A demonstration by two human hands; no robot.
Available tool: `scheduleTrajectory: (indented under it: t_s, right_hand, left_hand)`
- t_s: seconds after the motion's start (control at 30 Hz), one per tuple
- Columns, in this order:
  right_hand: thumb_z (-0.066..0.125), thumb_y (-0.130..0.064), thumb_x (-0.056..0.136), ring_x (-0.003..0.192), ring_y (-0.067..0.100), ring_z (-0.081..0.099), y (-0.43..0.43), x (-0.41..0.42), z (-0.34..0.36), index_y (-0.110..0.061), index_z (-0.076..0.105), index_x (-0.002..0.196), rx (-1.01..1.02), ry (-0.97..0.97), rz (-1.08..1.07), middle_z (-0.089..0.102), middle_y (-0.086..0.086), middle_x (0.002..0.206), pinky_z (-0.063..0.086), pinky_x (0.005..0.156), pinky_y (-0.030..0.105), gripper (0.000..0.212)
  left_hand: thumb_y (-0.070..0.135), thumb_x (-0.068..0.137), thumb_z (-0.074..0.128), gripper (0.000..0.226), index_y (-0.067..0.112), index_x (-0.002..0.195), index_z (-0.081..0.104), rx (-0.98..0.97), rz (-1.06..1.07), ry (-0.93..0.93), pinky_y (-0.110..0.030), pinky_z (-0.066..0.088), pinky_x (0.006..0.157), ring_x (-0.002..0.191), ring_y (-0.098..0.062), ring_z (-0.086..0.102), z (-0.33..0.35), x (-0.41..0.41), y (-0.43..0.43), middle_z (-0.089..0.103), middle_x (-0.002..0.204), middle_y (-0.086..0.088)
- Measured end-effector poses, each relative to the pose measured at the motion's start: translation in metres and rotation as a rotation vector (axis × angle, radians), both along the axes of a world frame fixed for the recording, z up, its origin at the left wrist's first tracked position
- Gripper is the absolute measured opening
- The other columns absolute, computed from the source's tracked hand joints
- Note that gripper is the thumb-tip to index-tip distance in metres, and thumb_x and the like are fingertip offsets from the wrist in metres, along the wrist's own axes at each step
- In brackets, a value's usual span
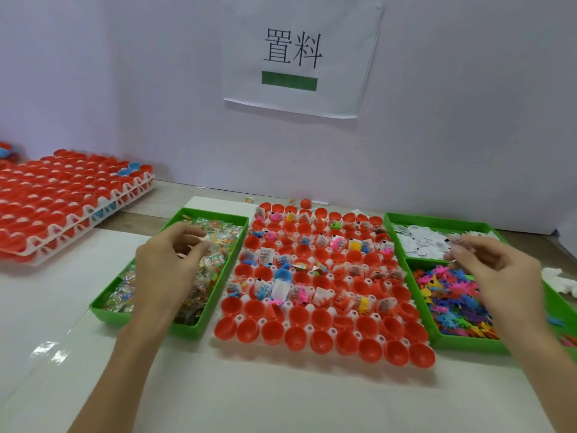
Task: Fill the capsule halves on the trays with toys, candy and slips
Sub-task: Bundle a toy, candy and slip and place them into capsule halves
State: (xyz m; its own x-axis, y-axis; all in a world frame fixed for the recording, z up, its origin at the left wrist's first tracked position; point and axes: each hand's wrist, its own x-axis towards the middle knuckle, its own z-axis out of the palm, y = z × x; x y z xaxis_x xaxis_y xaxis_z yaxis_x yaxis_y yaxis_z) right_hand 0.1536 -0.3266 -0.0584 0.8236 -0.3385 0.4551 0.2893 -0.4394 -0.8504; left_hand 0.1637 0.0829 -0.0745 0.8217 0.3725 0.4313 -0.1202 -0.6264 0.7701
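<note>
A white tray (pixel 239 317) of red capsule halves (pixel 321 318) lies in the middle of the table. Its middle and far rows hold toys, slips and candy; the nearest rows are bare, and one half is blue (pixel 282 275). My left hand (pixel 168 267) hovers over the green candy bin (pixel 215 295), its fingers curled round a clear candy packet (pixel 199 240). My right hand (pixel 496 270) is over the border between the slip bin (pixel 437 218) and the toy bin (pixel 468 345), pinching a small white slip (pixel 454 260); its fingertips are blurred.
Two stacked trays of red halves (pixel 78 198) sit at the far left. A loose red capsule half (pixel 305 202) lies behind the middle tray. A white wall with a paper sign (pixel 299 54) closes the back. White pieces (pixel 559 276) lie at the right edge.
</note>
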Motion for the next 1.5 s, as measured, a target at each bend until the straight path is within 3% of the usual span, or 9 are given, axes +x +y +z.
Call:
scheduleTrajectory:
  t_s: [0.2, 0.33, 0.53, 0.7, 0.9, 1.13, 1.3, 1.4, 1.5]
  right_hand:
    - [0.075, -0.017, 0.076, 0.072, 0.026, 0.076, 0.046, -0.035, -0.008, -0.016, 0.067, 0.085, 0.250, 0.009, 0.174, 0.078, 0.007, 0.083, 0.061, 0.070, 0.027, 0.012]
    - [0.078, -0.016, 0.068, 0.077, 0.017, 0.074, 0.066, -0.045, -0.005, -0.014, 0.073, 0.077, 0.227, 0.051, 0.320, 0.076, 0.007, 0.083, 0.057, 0.069, 0.019, 0.011]
    - [0.087, -0.015, 0.061, 0.067, 0.014, 0.067, 0.073, -0.057, 0.000, -0.012, 0.070, 0.073, 0.301, 0.127, 0.533, 0.070, 0.006, 0.071, 0.053, 0.062, 0.020, 0.022]
    - [0.090, -0.012, 0.066, 0.068, 0.018, 0.069, 0.073, -0.059, 0.000, -0.025, 0.066, 0.086, 0.153, 0.239, 0.530, 0.071, 0.008, 0.072, 0.055, 0.064, 0.026, 0.034]
    - [0.090, -0.012, 0.071, 0.067, 0.020, 0.068, 0.074, -0.060, 0.001, -0.025, 0.066, 0.089, 0.098, 0.288, 0.530, 0.071, 0.010, 0.071, 0.056, 0.065, 0.028, 0.033]
    - [0.086, -0.027, 0.075, 0.075, 0.018, 0.069, 0.060, -0.061, 0.007, -0.033, 0.070, 0.099, -0.115, 0.349, 0.600, 0.071, 0.001, 0.080, 0.057, 0.070, 0.028, 0.029]
    - [0.077, -0.012, 0.085, 0.071, 0.002, 0.067, 0.000, -0.040, -0.003, -0.034, 0.073, 0.081, -0.225, 0.221, 0.059, 0.073, -0.012, 0.077, 0.050, 0.067, 0.014, 0.023]
    - [0.077, -0.013, 0.085, 0.074, -0.003, 0.060, -0.033, -0.033, -0.020, -0.032, 0.072, 0.094, -0.372, 0.319, -0.207, 0.070, -0.009, 0.091, 0.041, 0.063, 0.007, 0.021]
    - [0.078, -0.020, 0.084, 0.085, 0.009, 0.055, -0.044, -0.029, -0.035, -0.027, 0.073, 0.110, -0.502, 0.482, -0.224, 0.062, -0.004, 0.105, 0.046, 0.079, 0.027, 0.027]
  left_hand:
    - [0.013, 0.085, 0.075, 0.018, 0.022, 0.100, 0.075, -0.488, -0.329, -0.013, -0.017, 0.057, 0.066, 0.073, -0.011, 0.074, 0.019, -0.018, -0.045, 0.077, 0.086, 0.002]
    - [0.001, 0.086, 0.072, 0.018, 0.014, 0.097, 0.078, -0.702, -0.587, 0.120, -0.022, 0.059, 0.069, 0.082, -0.023, 0.077, 0.020, -0.035, -0.103, 0.078, 0.088, -0.008]
    - [0.001, 0.082, 0.077, 0.024, 0.022, 0.092, 0.079, -0.559, -0.670, 0.092, -0.022, 0.059, 0.072, 0.079, -0.015, 0.076, 0.013, -0.053, -0.154, 0.078, 0.086, 0.004]
    - [-0.004, 0.082, 0.075, 0.025, 0.019, 0.088, 0.080, -0.494, -0.712, 0.120, -0.019, 0.057, 0.073, 0.082, -0.012, 0.075, 0.006, -0.062, -0.156, 0.078, 0.084, 0.004]
    - [0.019, 0.085, 0.074, 0.011, 0.027, 0.091, 0.081, -0.487, -0.833, 0.144, -0.017, 0.056, 0.072, 0.085, -0.011, 0.075, 0.009, -0.070, -0.156, 0.078, 0.086, 0.005]
    - [0.002, 0.082, 0.077, 0.029, 0.031, 0.085, 0.079, -0.460, -0.773, 0.125, -0.018, 0.057, 0.069, 0.079, -0.013, 0.075, 0.001, -0.068, -0.159, 0.078, 0.082, 0.002]
    - [0.024, 0.073, 0.075, 0.018, 0.035, 0.087, 0.077, -0.519, -0.781, 0.118, -0.018, 0.057, 0.066, 0.075, -0.015, 0.073, 0.002, -0.071, -0.161, 0.076, 0.082, -0.001]
    - [0.021, 0.075, 0.076, 0.017, 0.033, 0.087, 0.077, -0.510, -0.795, 0.128, -0.022, 0.058, 0.063, 0.069, -0.023, 0.072, 0.001, -0.072, -0.163, 0.075, 0.080, -0.005]
    - [0.003, 0.080, 0.076, 0.027, 0.029, 0.082, 0.079, -0.499, -0.804, 0.123, -0.020, 0.057, 0.059, 0.064, -0.024, 0.074, 0.000, -0.072, -0.164, 0.076, 0.083, -0.006]
